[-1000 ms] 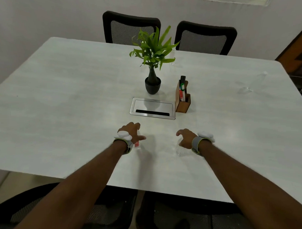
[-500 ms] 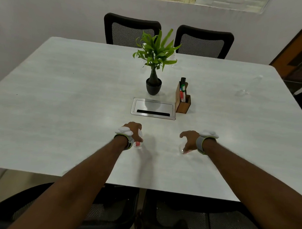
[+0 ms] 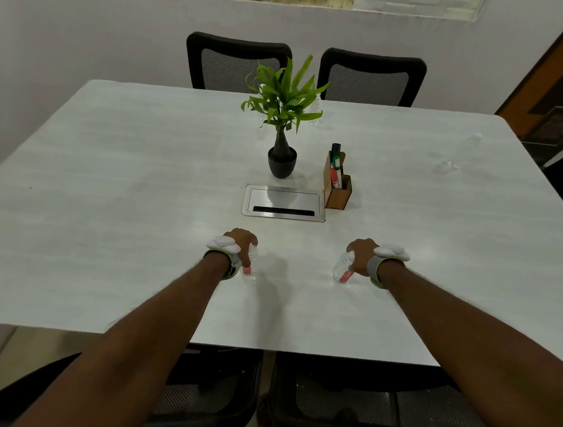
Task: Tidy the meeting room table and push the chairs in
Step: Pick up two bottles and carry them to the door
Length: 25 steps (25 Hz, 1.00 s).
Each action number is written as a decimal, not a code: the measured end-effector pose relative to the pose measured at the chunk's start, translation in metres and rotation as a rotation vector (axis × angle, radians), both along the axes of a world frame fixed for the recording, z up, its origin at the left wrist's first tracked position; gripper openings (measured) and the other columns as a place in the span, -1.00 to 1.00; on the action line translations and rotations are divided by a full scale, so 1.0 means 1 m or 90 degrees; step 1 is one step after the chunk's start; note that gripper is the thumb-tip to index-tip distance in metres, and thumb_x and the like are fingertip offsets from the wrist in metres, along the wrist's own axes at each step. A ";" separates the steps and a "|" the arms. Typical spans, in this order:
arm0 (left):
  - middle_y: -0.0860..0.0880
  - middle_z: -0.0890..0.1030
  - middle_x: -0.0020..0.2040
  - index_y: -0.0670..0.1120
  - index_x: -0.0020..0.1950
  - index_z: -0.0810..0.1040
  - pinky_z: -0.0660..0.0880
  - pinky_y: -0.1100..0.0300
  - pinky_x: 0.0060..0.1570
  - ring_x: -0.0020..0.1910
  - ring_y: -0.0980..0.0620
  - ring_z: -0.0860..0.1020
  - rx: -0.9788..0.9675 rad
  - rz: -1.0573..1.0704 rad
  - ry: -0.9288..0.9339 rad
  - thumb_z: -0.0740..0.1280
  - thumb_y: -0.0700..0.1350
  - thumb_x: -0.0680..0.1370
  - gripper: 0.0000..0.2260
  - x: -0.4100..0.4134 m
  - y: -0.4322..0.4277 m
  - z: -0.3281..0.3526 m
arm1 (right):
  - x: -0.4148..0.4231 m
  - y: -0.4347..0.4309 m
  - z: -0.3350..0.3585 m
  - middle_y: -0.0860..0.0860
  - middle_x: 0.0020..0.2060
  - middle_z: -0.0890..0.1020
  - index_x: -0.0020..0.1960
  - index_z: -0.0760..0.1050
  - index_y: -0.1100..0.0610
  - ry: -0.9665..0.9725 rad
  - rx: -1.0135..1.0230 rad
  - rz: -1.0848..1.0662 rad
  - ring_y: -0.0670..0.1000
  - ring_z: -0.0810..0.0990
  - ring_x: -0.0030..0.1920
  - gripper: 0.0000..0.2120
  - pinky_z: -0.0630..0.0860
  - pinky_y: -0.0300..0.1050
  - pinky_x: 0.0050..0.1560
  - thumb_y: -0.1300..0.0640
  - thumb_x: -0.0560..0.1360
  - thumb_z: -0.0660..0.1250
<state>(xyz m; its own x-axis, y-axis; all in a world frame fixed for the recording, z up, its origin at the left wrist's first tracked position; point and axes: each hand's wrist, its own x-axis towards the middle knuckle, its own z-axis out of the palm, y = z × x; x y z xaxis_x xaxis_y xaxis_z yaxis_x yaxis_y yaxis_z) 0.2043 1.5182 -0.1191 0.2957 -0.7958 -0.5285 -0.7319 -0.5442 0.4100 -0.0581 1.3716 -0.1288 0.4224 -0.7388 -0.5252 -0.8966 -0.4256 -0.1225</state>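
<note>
White table (image 3: 114, 203) at frame centre held two clear bottles, left hand (image 3: 240, 246) closed around one (image 3: 250, 265), right hand (image 3: 361, 255) around another (image 3: 341, 268); near chairs (image 3: 360, 399) remained unpushed, so tidying appeared early.

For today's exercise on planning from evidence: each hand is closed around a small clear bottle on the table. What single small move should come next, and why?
Probably lift both bottles straight up off the table. The left hand and right hand each already wrap a clear bottle with a red label, the left bottle and the right bottle, and both bottles seem to rest on the surface, so tidying cannot proceed until they leave it.
</note>
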 end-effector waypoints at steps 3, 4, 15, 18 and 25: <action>-0.11 0.57 0.09 -0.12 0.09 0.57 0.50 0.30 -0.07 0.13 -0.10 0.57 0.005 0.010 -0.019 0.51 -0.25 0.21 -0.55 0.000 0.001 0.004 | 0.001 0.001 -0.001 0.07 0.13 0.59 0.15 0.53 0.13 -0.015 -0.011 -0.020 0.11 0.59 0.11 -0.59 0.42 -0.22 -0.10 0.10 0.33 0.47; -0.14 0.58 0.15 -0.14 0.13 0.56 0.49 0.25 -0.03 0.17 -0.12 0.56 0.002 -0.005 -0.050 0.49 -0.26 0.26 -0.55 0.001 0.001 0.003 | 0.001 0.002 -0.002 0.08 0.15 0.58 0.18 0.52 0.14 -0.019 -0.015 -0.019 0.12 0.59 0.12 -0.58 0.42 -0.21 -0.09 0.11 0.35 0.47; -0.08 0.52 0.28 -0.06 0.29 0.46 0.36 0.28 -0.01 0.25 -0.07 0.49 0.025 -0.051 -0.103 0.48 -0.18 0.32 -0.46 0.007 0.001 -0.002 | -0.010 0.008 -0.006 0.10 0.23 0.53 0.31 0.38 0.10 -0.071 0.005 -0.027 0.14 0.52 0.21 -0.44 0.46 -0.12 0.08 0.05 0.36 0.43; -0.01 0.45 0.30 0.08 0.36 0.37 0.39 0.07 0.22 0.36 -0.07 0.32 0.006 -0.075 -0.189 0.49 0.08 0.31 -0.35 -0.004 -0.001 0.004 | -0.018 0.008 0.003 0.11 0.31 0.46 0.43 0.25 0.08 -0.084 0.024 -0.035 0.13 0.45 0.31 -0.21 0.42 -0.06 0.23 -0.01 0.30 0.51; 0.05 0.53 0.24 0.05 0.24 0.49 0.30 -0.01 0.22 0.35 -0.07 0.31 -0.291 -0.108 -0.207 0.37 0.21 0.40 -0.54 -0.078 -0.055 0.031 | -0.074 0.001 0.052 0.09 0.25 0.49 0.42 0.29 0.06 -0.217 0.021 -0.138 0.09 0.49 0.25 -0.28 0.38 -0.13 0.20 -0.06 0.35 0.50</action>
<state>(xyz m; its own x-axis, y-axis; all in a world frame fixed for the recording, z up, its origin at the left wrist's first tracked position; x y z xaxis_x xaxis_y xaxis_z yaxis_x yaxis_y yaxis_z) 0.1264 1.4637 -0.0876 0.2335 -0.9721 -0.0240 -0.9210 -0.2290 0.3150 -0.1317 1.3725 -0.0770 0.4124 -0.8152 -0.4067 -0.8707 -0.2213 -0.4393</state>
